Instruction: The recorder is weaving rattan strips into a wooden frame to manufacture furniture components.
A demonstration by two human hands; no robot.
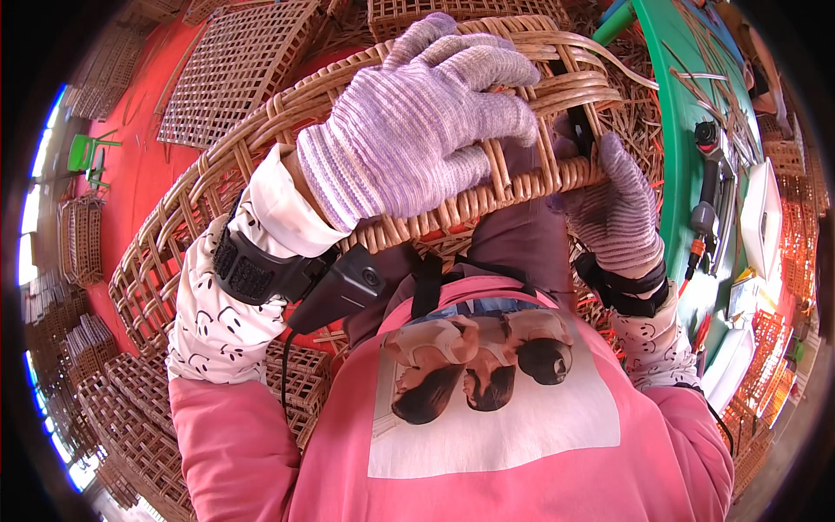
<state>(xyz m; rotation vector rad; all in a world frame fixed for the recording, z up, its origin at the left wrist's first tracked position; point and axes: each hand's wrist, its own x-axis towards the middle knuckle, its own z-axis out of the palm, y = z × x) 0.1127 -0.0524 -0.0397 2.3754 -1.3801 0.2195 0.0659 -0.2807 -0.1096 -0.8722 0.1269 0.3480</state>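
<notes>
A large curved wicker piece (417, 228) of brown cane, with an open weave and a thick coiled rim, lies across my lap. My left hand (417, 139), in a purple-and-white striped knit glove, curls its fingers over the upper weave. At the right end of the rim is my right hand (617, 213), gloved alike; its thumb side points up and some fingers are hidden behind the weave, gripping that end. Between the hands, a dark strip (581, 130) shows in the weave. A pale loose cane strand (622, 68) sticks out to the upper right.
At the right runs a green table (668, 113) holding a dark handheld tool (706, 196) and a white tray (762, 213). Woven panels (235, 74) lie on the red floor (130, 174) at the upper left. A green chair (83, 153) stands far left, and more wickerwork (130, 404) is stacked lower left.
</notes>
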